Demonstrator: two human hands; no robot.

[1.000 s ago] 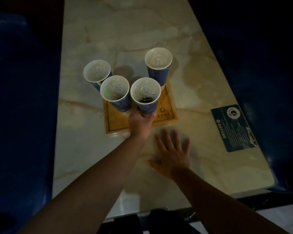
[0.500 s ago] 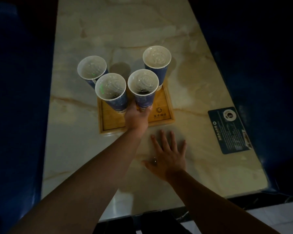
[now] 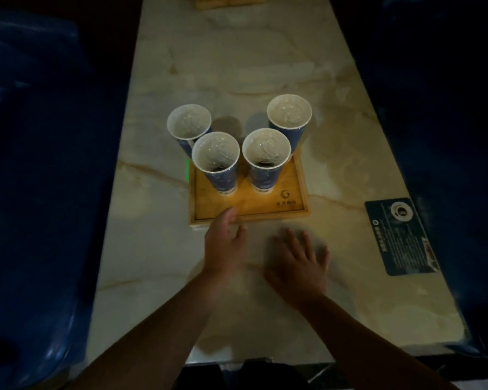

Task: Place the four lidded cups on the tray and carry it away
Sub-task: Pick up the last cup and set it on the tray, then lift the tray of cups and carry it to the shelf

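Observation:
A square wooden tray (image 3: 282,204) lies on the marble table. Four blue paper cups with clear lids stand close together. The front left cup (image 3: 219,170) and the front right cup (image 3: 265,167) stand on the tray. The bases of the back left cup (image 3: 188,126) and back right cup (image 3: 289,118) are hidden, so I cannot tell whether they stand on it. My left hand (image 3: 223,243) grips the tray's near rim, thumb over the edge. My right hand (image 3: 299,263) lies flat on the table just in front of the tray, fingers spread.
Dark blue seats (image 3: 40,178) flank the narrow table (image 3: 237,66) on both sides. A dark printed sticker (image 3: 400,235) is on the table at the right. Another wooden object (image 3: 231,1) sits at the far end. The table's near edge is close to my body.
My left hand has let go of the front right cup and drawn back to the tray's near rim. My right hand has stayed flat on the table.

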